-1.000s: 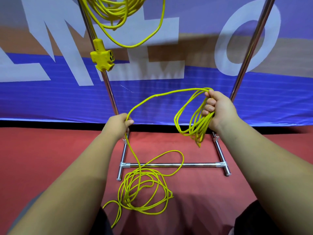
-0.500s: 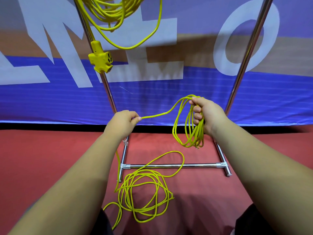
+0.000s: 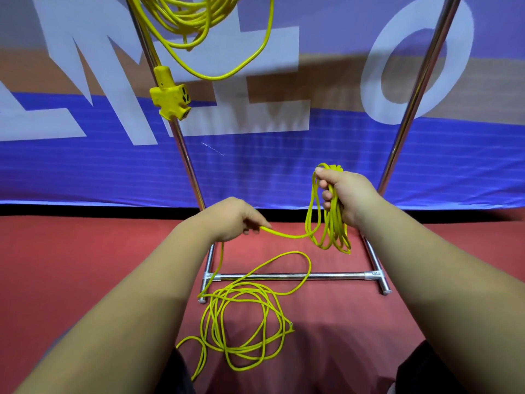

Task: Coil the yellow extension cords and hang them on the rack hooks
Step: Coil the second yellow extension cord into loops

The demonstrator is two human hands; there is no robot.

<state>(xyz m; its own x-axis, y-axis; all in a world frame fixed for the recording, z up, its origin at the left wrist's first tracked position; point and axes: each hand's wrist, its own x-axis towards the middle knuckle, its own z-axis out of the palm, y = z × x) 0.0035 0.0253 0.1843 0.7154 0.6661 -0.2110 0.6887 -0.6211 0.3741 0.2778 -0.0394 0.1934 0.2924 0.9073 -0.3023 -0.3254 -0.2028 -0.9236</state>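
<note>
- The right hand [image 3: 345,194] is raised in front of the rack. Its fingers are curled tight round the top of a small bundle of loops [image 3: 329,234] made from the thin yellow extension cord [image 3: 284,236], and the loops hang below the fist.
- The left hand [image 3: 230,220] sits lower and to the left, pinching a single strand of the same cord between thumb and fingertips. A short, slightly slack span runs from that pinch across to the bundle.
- Below the left hand the cord drops to a loose heap [image 3: 241,317] of tangled rings on the red floor [image 3: 85,265]. One loop of the heap lies across the base bar of the chrome tube rack [image 3: 292,276], and a tail trails toward the person's legs.
- Higher up, a second yellow cord coil [image 3: 193,21] already hangs from the top of the rack. The hook that holds it is out of view. Its yellow multi-outlet socket block [image 3: 170,95] dangles against the left upright.
- Behind the rack stretches a blue banner with large white letters [image 3: 85,172].
- Judging from this, one cord is coiled and hung, and the second is only partly gathered. The hand holds a few loops and most of the cord's length is on the floor, so more loops are needed before the bundle can go on a hook.
</note>
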